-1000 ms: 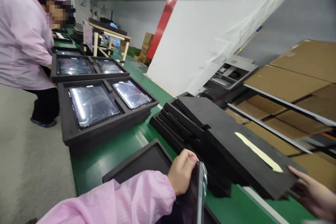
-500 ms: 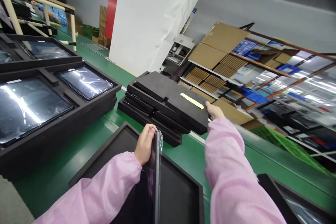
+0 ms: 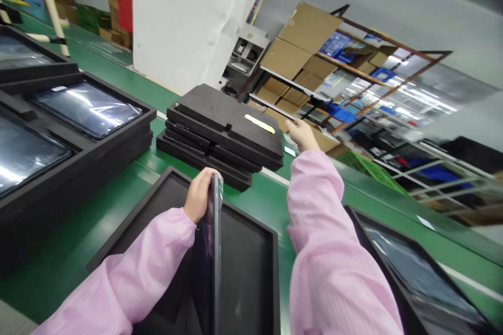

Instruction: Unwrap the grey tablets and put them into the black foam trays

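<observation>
My left hand grips the top edge of a tablet-like panel that stands on edge, its thin side toward me and clear film at its upper corner. Beneath it lies a black foam tray with a raised rim. My right hand is stretched forward with thumb and fingers apart, just off the right end of a stack of black foam trays. A yellow strip marks the top tray.
On the left, black trays hold film-covered tablets. Another tray with a tablet lies at the lower right. All rest on a green surface. Behind stand a white pillar and shelving with cardboard boxes.
My right hand has let go of the top tray, which now sits more squarely on the stack. My left hand still holds the panel upright. The view has swung to the right.
</observation>
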The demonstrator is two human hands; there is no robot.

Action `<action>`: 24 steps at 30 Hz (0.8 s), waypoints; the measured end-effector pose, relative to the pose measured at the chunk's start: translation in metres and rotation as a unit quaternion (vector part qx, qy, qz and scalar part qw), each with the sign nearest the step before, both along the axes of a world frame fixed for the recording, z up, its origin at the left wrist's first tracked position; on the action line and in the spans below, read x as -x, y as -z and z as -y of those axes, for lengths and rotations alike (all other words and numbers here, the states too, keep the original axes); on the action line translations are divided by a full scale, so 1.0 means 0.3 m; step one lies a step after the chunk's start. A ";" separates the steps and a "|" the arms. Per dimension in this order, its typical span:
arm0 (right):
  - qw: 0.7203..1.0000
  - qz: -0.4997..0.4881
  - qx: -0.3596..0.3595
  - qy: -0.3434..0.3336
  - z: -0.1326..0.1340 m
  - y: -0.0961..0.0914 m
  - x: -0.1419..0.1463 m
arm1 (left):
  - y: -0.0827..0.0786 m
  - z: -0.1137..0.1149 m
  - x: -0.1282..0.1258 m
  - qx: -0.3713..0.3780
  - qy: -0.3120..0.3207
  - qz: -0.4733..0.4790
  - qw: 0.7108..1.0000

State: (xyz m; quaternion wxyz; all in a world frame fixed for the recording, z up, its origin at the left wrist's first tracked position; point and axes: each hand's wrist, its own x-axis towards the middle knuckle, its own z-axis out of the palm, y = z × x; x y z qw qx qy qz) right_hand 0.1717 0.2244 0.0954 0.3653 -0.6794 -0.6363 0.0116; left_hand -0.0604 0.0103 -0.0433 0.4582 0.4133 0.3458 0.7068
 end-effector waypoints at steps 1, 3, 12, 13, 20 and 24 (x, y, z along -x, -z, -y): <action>1.000 -0.006 -0.003 0.000 0.057 -0.001 -0.001 | 0.000 -0.002 0.001 -0.006 -0.001 -0.003 1.000; 0.999 -0.025 -0.019 -0.022 0.219 0.010 0.015 | 0.000 -0.001 0.000 -0.018 -0.001 -0.007 1.000; 0.899 -0.233 0.122 -0.350 1.020 0.236 0.320 | -0.045 0.081 -0.019 -0.068 0.057 -0.008 0.996; 0.881 -0.279 0.130 -0.360 1.039 0.261 0.344 | -0.052 0.092 -0.022 -0.068 0.079 0.004 0.995; 0.809 -0.459 0.104 -0.352 1.029 0.325 0.396 | -0.077 0.124 -0.050 -0.058 0.167 0.059 0.983; 0.813 -0.468 0.082 -0.338 1.023 0.329 0.403 | -0.068 0.107 -0.058 -0.065 0.179 0.057 0.980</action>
